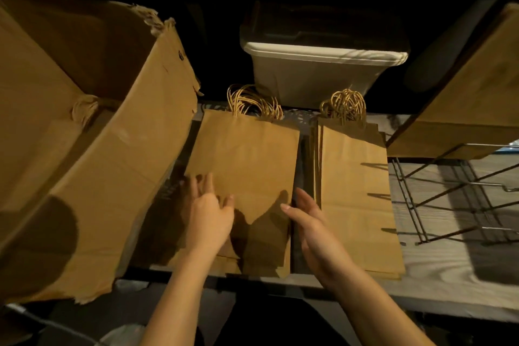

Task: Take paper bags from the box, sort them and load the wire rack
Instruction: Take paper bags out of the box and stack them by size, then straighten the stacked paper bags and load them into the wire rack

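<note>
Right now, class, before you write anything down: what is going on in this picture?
A person is handling two flat stacks of brown paper bags with twine handles. The left hand, fingers spread, is at the near left edge of the left stack. The right hand is open along its right edge, as if squaring it up. The right stack lies apart beside it. A torn cardboard box stands at the left, the wire rack at the right.

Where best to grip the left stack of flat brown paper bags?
Probably by its long side edges, from the near end: the left stack of flat brown paper bags lies flat, twisted paper handles pointing away, with a gap along its right edge.
</note>
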Demonstrator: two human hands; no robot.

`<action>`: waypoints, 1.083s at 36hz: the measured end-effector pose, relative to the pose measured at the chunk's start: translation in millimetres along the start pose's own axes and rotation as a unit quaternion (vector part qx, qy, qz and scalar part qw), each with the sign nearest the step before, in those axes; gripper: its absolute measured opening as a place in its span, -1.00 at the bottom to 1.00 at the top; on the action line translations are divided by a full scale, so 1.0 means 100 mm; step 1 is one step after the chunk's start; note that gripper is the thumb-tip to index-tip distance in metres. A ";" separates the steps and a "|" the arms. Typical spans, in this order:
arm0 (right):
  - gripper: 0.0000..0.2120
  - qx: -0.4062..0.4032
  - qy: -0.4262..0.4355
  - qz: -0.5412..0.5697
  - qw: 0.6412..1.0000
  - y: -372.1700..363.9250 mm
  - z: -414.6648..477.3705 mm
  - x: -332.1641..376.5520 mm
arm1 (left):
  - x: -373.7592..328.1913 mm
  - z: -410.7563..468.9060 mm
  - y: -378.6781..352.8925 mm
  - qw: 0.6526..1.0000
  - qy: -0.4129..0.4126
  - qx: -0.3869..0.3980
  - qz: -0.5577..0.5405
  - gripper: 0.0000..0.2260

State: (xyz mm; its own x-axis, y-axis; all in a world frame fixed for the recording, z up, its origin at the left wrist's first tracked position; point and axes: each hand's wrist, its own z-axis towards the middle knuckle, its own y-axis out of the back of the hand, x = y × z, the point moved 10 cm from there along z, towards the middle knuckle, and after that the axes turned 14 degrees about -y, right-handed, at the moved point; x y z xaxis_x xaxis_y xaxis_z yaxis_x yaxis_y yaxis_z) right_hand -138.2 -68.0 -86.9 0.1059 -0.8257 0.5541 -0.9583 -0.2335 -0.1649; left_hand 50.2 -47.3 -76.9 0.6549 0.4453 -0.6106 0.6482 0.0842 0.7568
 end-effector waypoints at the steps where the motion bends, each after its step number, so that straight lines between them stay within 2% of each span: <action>1: -0.37 0.003 -0.023 0.012 1.000 -0.04 0.03 -0.06 | 0.09 0.00 0.02 1.000 0.020 0.011 0.003 -0.40; 5: -0.37 -0.002 -0.035 0.005 0.999 -0.15 0.02 -0.18 | 0.29 -0.06 0.06 0.998 0.049 0.036 0.008 -0.36; 10: -0.32 -0.025 0.024 -0.009 0.999 -0.12 -0.17 -0.11 | 0.32 -0.12 -0.02 0.998 0.037 0.043 0.020 -0.31; 13: -0.40 -0.046 0.076 -0.016 0.996 -0.08 -0.31 0.00 | 0.26 -0.14 -0.09 0.994 0.006 0.055 0.098 -0.31; 16: -0.49 -0.082 0.109 -0.029 0.990 -0.03 -0.34 0.10 | 0.18 -0.19 -0.17 0.989 -0.012 0.074 0.131 -0.33; 19: -0.64 -0.016 0.082 -0.036 0.996 -0.20 -0.25 0.12 | 0.10 -0.22 -0.20 0.990 -0.021 0.076 0.115 -0.38; 21: -0.77 0.032 0.081 -0.095 0.992 -0.34 -0.23 0.15 | 0.04 -0.26 -0.21 0.994 -0.013 0.067 0.081 -0.40; 25: -0.70 0.067 0.139 -0.173 0.973 -0.31 -0.35 0.41 | -0.07 -0.38 -0.14 0.999 0.022 -0.001 -0.023 -0.42; 30: -0.66 0.117 0.206 -0.213 0.948 0.23 -0.72 0.85 | -0.25 -0.57 -0.18 0.978 0.098 -0.081 -0.166 -0.42; 32: -0.64 0.124 0.226 -0.221 0.941 0.52 -0.86 1.04 | -0.39 -0.60 -0.27 0.948 0.117 -0.104 -0.276 -0.37; 34: -0.65 0.121 0.250 -0.222 0.935 0.84 -0.98 1.26 | -0.60 -0.60 -0.38 0.906 0.110 -0.121 -0.390 -0.23; 35: -0.67 0.116 0.265 -0.223 0.931 1.01 -1.04 1.37 | -0.73 -0.59 -0.43 0.887 0.098 -0.129 -0.433 -0.25; 38: -0.72 0.082 0.312 -0.219 0.921 1.50 -1.20 1.70 | -1.23 -0.55 -0.54 0.842 0.033 -0.135 -0.522 -0.56; 39: -0.73 0.068 0.334 -0.214 0.915 1.65 -1.26 1.81 | -1.40 -0.55 -0.55 0.834 0.013 -0.137 -0.534 -0.56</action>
State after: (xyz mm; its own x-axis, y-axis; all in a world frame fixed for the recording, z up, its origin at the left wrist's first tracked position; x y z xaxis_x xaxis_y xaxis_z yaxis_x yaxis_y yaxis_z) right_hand -310.1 -191.5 88.9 0.2346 -0.1561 0.9595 -0.8206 -0.5610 0.1094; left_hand -97.9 -65.4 -20.1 -0.2508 0.0037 -0.9680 0.7404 0.6450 -0.1893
